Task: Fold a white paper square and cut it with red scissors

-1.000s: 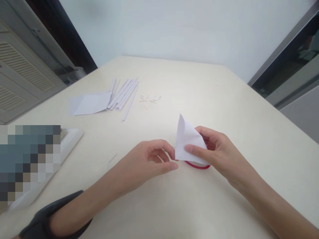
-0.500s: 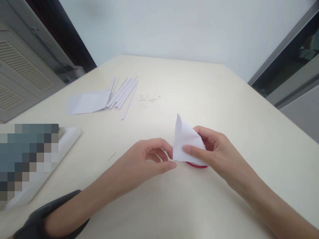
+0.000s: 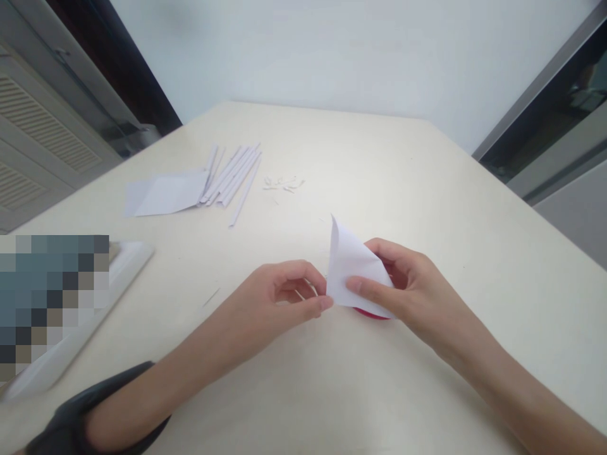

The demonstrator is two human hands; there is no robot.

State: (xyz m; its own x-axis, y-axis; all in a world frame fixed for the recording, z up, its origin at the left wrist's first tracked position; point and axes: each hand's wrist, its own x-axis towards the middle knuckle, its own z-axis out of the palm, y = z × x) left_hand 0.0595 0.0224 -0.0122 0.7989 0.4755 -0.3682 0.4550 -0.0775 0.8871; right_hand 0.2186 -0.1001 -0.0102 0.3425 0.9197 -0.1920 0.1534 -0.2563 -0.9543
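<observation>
A folded sheet of white paper (image 3: pixel 353 259) stands tilted above the table, its upper corner curling to a point. My right hand (image 3: pixel 403 278) grips its right side, thumb flat on the near face and fingers behind. At the paper's lower left corner, the thumb and index finger of my left hand (image 3: pixel 294 294) pinch together; its other fingers curl underneath. Below the paper, the curved edge of a red object (image 3: pixel 372 313) shows; the sheet hides the rest of it.
Several rolled paper sticks (image 3: pixel 232 177) lie at the back left beside flat white sheets (image 3: pixel 165 191). Small white scraps (image 3: pixel 283 184) are scattered to their right. A white tray-like object (image 3: pixel 121 272), partly blurred out, sits at the left edge. A thin strip (image 3: pixel 211 297) lies near my left forearm.
My left thumb and index finger have closed together at the paper's lower left corner. The paper and my right hand have barely moved.
</observation>
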